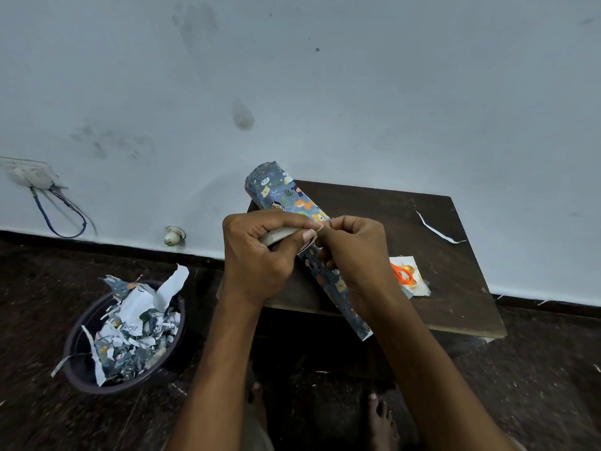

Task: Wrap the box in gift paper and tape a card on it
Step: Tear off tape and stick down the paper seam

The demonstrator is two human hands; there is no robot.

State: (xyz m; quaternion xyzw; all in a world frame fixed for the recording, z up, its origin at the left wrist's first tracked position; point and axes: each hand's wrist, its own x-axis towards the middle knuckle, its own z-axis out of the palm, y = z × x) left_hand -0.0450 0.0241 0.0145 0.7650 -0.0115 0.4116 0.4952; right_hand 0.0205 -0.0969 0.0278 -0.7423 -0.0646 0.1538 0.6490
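A long box wrapped in blue gift paper (286,195) with cartoon animals lies slantwise on a small dark wooden table (406,216). Above its middle, my left hand (260,255) grips a roll of tape (276,236). My right hand (354,252) pinches at the tape's end against my left thumb. A white card with gold print (419,281) lies on the table to the right, partly under orange scissors (401,274). Both hands hide the middle of the box.
A dark round bin (84,356) full of torn paper scraps stands on the floor at the left. A thin white paper strip (435,231) lies on the table's far right. A wall socket with a cable (32,177) is at left. My bare feet (380,418) show below.
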